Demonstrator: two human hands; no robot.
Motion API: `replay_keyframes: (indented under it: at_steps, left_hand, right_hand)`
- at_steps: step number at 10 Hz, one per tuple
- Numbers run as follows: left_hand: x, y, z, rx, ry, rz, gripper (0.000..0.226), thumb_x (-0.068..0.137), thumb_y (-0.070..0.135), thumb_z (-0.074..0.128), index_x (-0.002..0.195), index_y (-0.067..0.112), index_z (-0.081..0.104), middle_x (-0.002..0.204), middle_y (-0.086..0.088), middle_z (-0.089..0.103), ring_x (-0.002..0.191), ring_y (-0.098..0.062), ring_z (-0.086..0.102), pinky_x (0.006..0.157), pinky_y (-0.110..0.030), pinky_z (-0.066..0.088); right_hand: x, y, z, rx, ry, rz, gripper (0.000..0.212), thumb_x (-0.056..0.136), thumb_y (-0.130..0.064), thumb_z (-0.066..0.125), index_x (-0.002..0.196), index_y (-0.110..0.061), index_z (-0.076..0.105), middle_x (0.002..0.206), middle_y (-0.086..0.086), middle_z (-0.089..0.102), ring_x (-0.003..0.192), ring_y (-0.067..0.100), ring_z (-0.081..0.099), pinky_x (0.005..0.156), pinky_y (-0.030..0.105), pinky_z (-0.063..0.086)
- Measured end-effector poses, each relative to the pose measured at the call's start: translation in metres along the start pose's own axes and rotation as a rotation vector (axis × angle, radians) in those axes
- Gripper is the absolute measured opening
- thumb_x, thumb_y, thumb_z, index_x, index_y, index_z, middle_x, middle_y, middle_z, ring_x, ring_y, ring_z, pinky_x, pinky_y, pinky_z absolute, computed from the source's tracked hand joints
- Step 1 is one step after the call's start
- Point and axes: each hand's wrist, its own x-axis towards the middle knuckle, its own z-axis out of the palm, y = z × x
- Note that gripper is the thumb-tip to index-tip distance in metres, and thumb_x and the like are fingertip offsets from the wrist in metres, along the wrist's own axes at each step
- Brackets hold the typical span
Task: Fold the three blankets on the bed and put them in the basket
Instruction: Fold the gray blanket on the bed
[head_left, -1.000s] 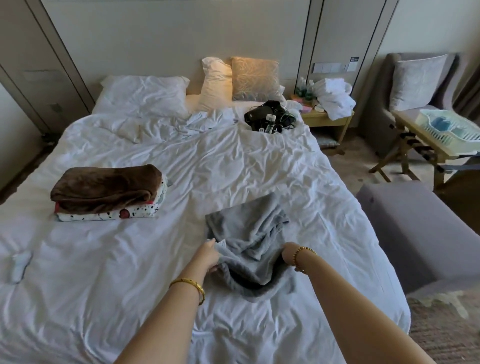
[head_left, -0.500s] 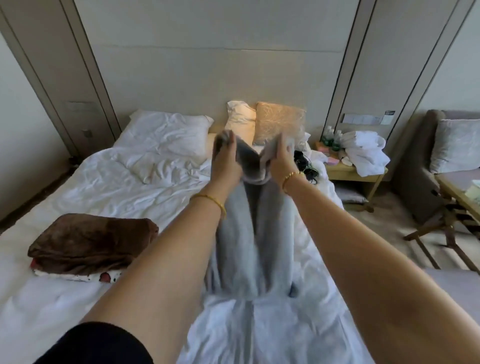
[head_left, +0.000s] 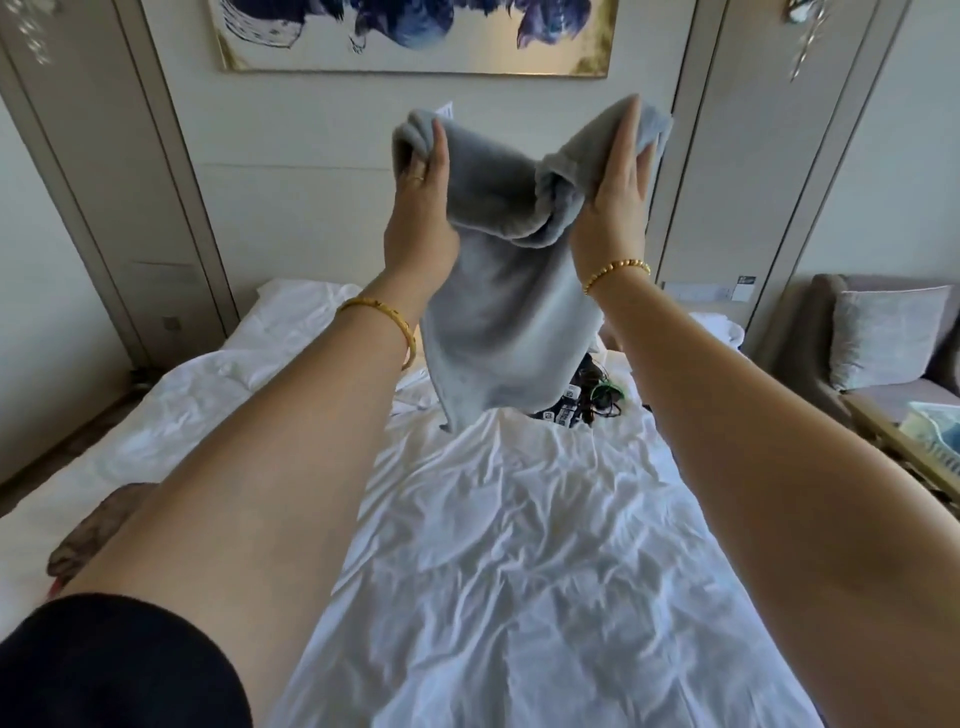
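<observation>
Above the bed (head_left: 519, 545), a grey blanket (head_left: 498, 291) hung from two raised hands.

The left hand (head_left: 421, 208) and right hand (head_left: 618, 187) each pinched a top corner; soft, light and limp, it probably handles best by its corners.

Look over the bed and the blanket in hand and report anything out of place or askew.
The grey blanket hangs bunched and twisted between the left hand and right hand, not spread flat. A tangle of dark cables and gadgets lies on the rumpled white bedding near the pillows. Nothing looks spilled or damaged.
</observation>
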Motion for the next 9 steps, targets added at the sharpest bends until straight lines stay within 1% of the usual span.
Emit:
replay_keyframes:
  at_steps: [1, 2, 3, 4, 5, 6, 7, 8, 9]
  left_hand:
    - [-0.021, -0.001, -0.013, -0.055, -0.055, -0.052, 0.077, 0.089, -0.008, 0.038, 0.15, 0.021, 0.001, 0.158, -0.005, 0.008, 0.127, -0.029, 0.045, 0.081, -0.025, 0.044]
    - [-0.061, -0.004, -0.023, -0.182, -0.101, -0.244, 0.062, 0.092, -0.001, 0.035, 0.148, 0.02, 0.02, 0.154, -0.008, 0.023, 0.127, -0.029, 0.043, 0.088, -0.022, 0.038]
    - [-0.113, -0.016, -0.033, -0.239, -0.133, -0.515, 0.03, 0.09, 0.003, 0.036, 0.106, 0.007, 0.061, 0.13, -0.02, 0.053, 0.119, -0.033, 0.05, 0.084, -0.03, 0.04]
    - [-0.177, -0.041, -0.039, -0.322, -0.265, -0.847, 0.025, 0.094, 0.005, 0.036, 0.087, 0.005, 0.06, 0.111, -0.024, 0.06, 0.106, -0.032, 0.057, 0.08, -0.03, 0.045]
    - [-0.248, -0.063, -0.046, -0.418, -0.323, -1.104, 0.034, 0.094, 0.006, 0.037, 0.062, 0.014, 0.044, 0.067, -0.009, 0.051, 0.075, -0.025, 0.057, 0.048, -0.02, 0.044]
    - [-0.304, -0.06, -0.053, -0.423, -0.389, -1.235, 0.03, 0.094, 0.007, 0.035, 0.087, -0.009, 0.059, 0.076, -0.023, 0.06, 0.074, -0.031, 0.058, 0.044, -0.02, 0.04]
    - [-0.354, -0.047, -0.059, -0.55, -0.228, -1.264, 0.036, 0.093, 0.011, 0.035, 0.116, -0.011, 0.054, 0.118, -0.031, 0.057, 0.105, -0.042, 0.058, 0.082, -0.04, 0.05]
    - [-0.383, -0.04, -0.071, -0.468, -0.293, -1.287, 0.037, 0.094, 0.012, 0.034, 0.116, -0.008, 0.055, 0.117, -0.03, 0.059, 0.108, -0.043, 0.057, 0.095, -0.049, 0.047]
    - [-0.402, -0.034, -0.084, -0.464, -0.271, -1.33, 0.035, 0.093, 0.014, 0.036, 0.118, 0.001, 0.058, 0.117, -0.027, 0.061, 0.106, -0.042, 0.059, 0.094, -0.051, 0.048]
  right_hand:
    - [-0.026, -0.007, -0.009, -0.041, 0.015, -0.002, 0.074, 0.091, -0.033, 0.042, 0.149, -0.012, 0.002, 0.155, 0.016, 0.01, 0.145, 0.033, 0.006, 0.117, 0.05, 0.017]
    - [-0.063, -0.011, -0.017, -0.022, -0.03, 0.127, 0.069, 0.087, -0.017, 0.038, 0.149, -0.016, 0.009, 0.151, 0.014, 0.025, 0.139, 0.029, 0.025, 0.113, 0.036, 0.027]
    - [-0.117, -0.01, -0.023, -0.001, 0.042, 0.502, 0.061, 0.084, -0.002, 0.03, 0.142, -0.019, 0.031, 0.127, 0.014, 0.055, 0.116, 0.028, 0.052, 0.09, 0.031, 0.041]
    - [-0.179, 0.001, -0.029, -0.016, 0.13, 0.821, 0.034, 0.089, -0.005, 0.032, 0.118, -0.01, 0.049, 0.109, 0.015, 0.061, 0.099, 0.03, 0.057, 0.075, 0.033, 0.04]
    - [-0.251, 0.013, -0.039, -0.047, 0.182, 1.009, 0.026, 0.092, -0.01, 0.036, 0.115, -0.007, 0.05, 0.108, 0.015, 0.06, 0.098, 0.031, 0.057, 0.078, 0.036, 0.042]
    - [-0.309, 0.012, -0.046, -0.089, 0.223, 1.105, 0.023, 0.092, -0.009, 0.036, 0.11, -0.008, 0.051, 0.094, 0.012, 0.058, 0.087, 0.026, 0.054, 0.071, 0.03, 0.034]
    - [-0.362, 0.002, -0.065, -0.095, 0.206, 1.125, 0.017, 0.092, -0.009, 0.036, 0.101, -0.009, 0.05, 0.086, 0.007, 0.052, 0.083, 0.023, 0.051, 0.071, 0.029, 0.034]
    - [-0.399, 0.001, -0.085, -0.112, 0.182, 1.236, 0.018, 0.093, -0.01, 0.037, 0.106, -0.006, 0.049, 0.086, 0.009, 0.052, 0.084, 0.026, 0.052, 0.071, 0.032, 0.037]
    - [-0.425, -0.003, -0.111, -0.149, 0.182, 1.315, 0.015, 0.092, -0.005, 0.039, 0.101, -0.005, 0.05, 0.085, 0.011, 0.052, 0.084, 0.029, 0.055, 0.069, 0.033, 0.039]
